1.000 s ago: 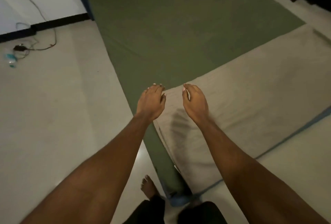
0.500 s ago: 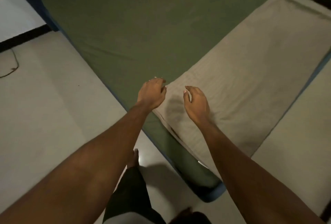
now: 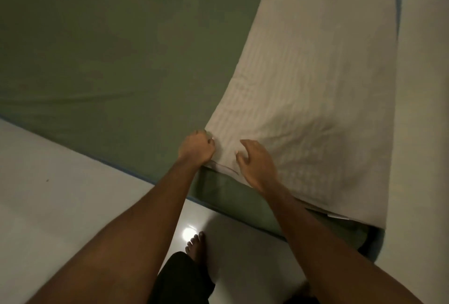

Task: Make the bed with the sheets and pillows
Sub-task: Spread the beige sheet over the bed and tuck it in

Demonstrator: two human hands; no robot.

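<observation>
Pale floor (image 3: pixel 60 194) at left, bed (image 3: pixel 373 246) covered by a green sheet (image 3: pixel 109 48), left hand (image 3: pixel 196 149) clenched on the near corner of the beige sheet (image 3: pixel 315 84) spread along the bed's right side, right hand (image 3: pixel 257 165) held slack over it, fingers loosely bent.

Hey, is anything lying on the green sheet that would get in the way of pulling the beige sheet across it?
Nothing visible does. No object shows on the green sheet, only mild creases. The left hand grips the beige sheet at its near corner; the right hand is open beside it.
</observation>
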